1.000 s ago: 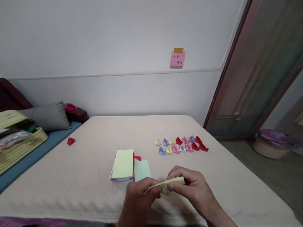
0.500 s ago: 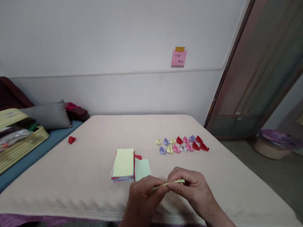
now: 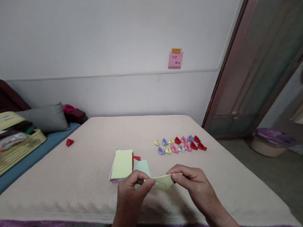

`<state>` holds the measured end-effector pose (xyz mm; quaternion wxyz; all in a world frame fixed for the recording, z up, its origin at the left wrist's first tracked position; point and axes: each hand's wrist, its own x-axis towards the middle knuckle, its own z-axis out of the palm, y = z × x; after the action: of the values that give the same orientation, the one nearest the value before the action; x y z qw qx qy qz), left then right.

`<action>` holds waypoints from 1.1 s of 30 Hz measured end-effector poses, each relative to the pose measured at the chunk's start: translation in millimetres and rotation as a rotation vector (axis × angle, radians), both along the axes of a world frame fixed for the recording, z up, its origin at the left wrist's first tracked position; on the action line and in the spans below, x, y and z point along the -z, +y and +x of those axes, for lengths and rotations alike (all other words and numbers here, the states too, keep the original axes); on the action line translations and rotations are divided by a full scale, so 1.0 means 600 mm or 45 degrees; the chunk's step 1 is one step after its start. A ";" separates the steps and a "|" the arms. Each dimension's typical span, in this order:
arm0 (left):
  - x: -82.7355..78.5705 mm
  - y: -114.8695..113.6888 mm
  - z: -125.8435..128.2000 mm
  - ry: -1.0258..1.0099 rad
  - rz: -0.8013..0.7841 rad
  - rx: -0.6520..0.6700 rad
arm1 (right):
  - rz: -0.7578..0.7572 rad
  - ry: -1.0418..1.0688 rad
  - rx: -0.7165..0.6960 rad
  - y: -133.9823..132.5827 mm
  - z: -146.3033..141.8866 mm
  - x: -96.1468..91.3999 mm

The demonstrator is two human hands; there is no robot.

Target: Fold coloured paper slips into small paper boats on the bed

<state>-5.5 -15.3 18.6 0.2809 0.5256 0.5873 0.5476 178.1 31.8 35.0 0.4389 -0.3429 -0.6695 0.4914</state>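
A folded piece of pale yellow paper (image 3: 163, 182) is stretched between my two hands above the front of the table, its crease lines showing. My left hand (image 3: 133, 191) pinches its left end between thumb and fingers. At the right end, my right hand (image 3: 194, 182) grips the upper edge, thumb on the near side. Just behind my left hand lies a stack of coloured paper (image 3: 122, 164), pale yellow on top. A light green sheet (image 3: 142, 166) sticks out beside the stack, partly hidden by my left hand.
Several small folded paper boats (image 3: 175, 148) in red, pink, purple, yellow and white stand in rows at the right. A red folded paper piece (image 3: 70, 142) lies at the table's left edge. Left of the table are a grey pillow (image 3: 47, 116) and a yellow box (image 3: 14, 152).
My hands have moved apart, the left one going left. The paper, seen nearly edge-on before, now shows its flat creased face. The whole view has shifted slightly.
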 end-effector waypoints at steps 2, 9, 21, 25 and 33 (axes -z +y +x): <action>-0.003 0.000 0.002 0.000 -0.011 -0.024 | 0.003 -0.003 -0.008 0.002 0.002 0.000; -0.017 -0.008 0.003 -0.038 0.021 0.180 | 0.065 -0.016 0.046 0.004 0.010 0.003; -0.002 -0.003 -0.008 0.164 0.075 0.140 | 0.088 -0.003 0.093 0.005 0.014 0.005; -0.008 -0.007 -0.007 0.276 0.115 0.149 | 0.079 0.014 0.111 0.004 0.012 0.004; -0.014 -0.005 0.002 0.185 0.101 0.355 | 0.156 -0.088 0.049 0.000 0.007 0.004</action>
<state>-4.5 -18.3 27.1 0.2899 0.6509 0.5055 0.4866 182.0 31.5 32.6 0.4452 -0.3449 -0.7064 0.4287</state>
